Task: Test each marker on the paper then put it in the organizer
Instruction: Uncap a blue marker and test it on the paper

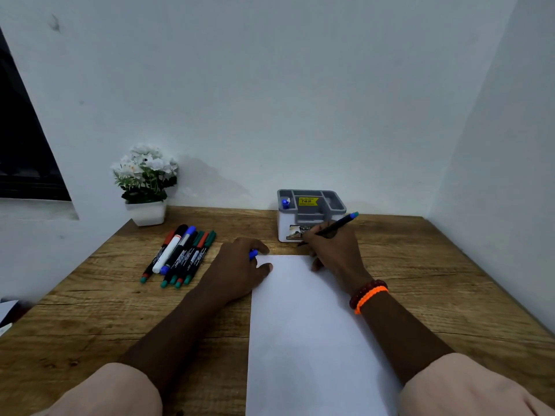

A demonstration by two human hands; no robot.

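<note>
Wood-grain table, seen from the head camera, carrying a white sheet of paper that runs from the near edge toward the middle. The right hand rests at the paper's far right corner, its fingers curled round a black marker with a blue end; the marker tilts up and to the right, its tip low near the paper's far edge, though contact with the sheet cannot be told. The left hand lies on the paper's far left corner, thumb on the sheet, fingers curled round a small blue cap. Behind the right hand, near the wall, stands a grey-and-white organizer with several compartments; 1 blue-capped marker stands in its left compartment, and a yellow label shows inside. To the left lies a loose group of markers, side by side and touching. A white pot of white flowers stands in the far left corner. Orange and dark red bracelets circle the right wrist.
</note>
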